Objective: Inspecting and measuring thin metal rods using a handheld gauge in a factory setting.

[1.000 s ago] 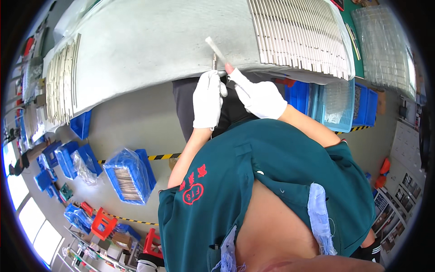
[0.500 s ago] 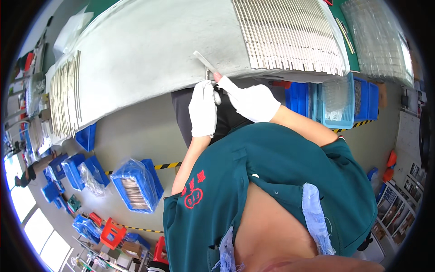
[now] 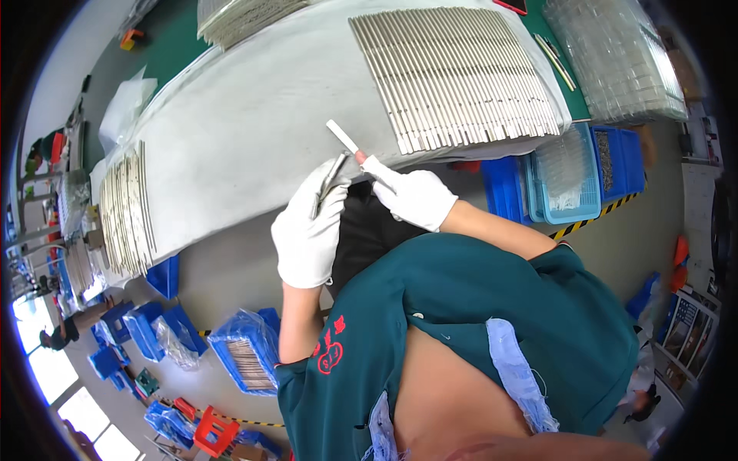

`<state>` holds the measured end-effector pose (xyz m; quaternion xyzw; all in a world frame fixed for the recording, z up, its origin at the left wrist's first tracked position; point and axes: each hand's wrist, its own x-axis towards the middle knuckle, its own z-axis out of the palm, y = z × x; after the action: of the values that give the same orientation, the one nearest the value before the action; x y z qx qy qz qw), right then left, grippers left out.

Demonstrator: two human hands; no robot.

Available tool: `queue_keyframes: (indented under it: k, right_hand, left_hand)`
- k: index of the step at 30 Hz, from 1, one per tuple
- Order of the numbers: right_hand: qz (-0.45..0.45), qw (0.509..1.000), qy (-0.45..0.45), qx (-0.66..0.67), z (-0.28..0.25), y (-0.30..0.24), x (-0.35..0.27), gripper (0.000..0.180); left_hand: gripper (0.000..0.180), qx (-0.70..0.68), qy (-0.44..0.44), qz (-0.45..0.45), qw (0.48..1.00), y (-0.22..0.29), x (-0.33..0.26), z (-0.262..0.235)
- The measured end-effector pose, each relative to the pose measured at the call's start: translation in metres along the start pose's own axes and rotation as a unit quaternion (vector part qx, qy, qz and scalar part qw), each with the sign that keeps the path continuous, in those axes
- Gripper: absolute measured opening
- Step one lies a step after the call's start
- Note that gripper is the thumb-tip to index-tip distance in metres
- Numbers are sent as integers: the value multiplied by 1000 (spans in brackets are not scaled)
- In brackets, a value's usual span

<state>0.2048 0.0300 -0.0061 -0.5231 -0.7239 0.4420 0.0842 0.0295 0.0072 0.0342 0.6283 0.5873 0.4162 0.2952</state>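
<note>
Both gloved hands are working one thin strip at the worktop's near edge.

My right hand [image 3: 415,196] is pinching a pale flat strip [image 3: 342,137] between closed fingers [image 3: 378,166], its free end tilting up over the white worktop [image 3: 254,115]; my left hand [image 3: 310,230] is curling shut around a slim grey metal tool [image 3: 329,180] just beside it. I'm judging the work midway: a long row of metal strips [image 3: 461,77] is lying finished at right, a smaller row [image 3: 127,207] at left, bare cloth between.
</note>
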Motion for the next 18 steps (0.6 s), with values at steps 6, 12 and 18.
queue_keyframes:
  k: [6, 12, 18]
  right_hand:
    - [-126, 987, 89, -33, 21, 26, 20, 24]
    - [-123, 985, 84, -84, 9, 11, 10, 35]
    - [-151, 981, 84, -89, 6, 20, 12, 33]
  left_hand:
    - [32, 317, -100, 398, 855, 53, 64, 21]
    - [30, 383, -43, 256, 886, 3, 86, 51]
    - [31, 393, -126, 224, 883, -11, 86, 69]
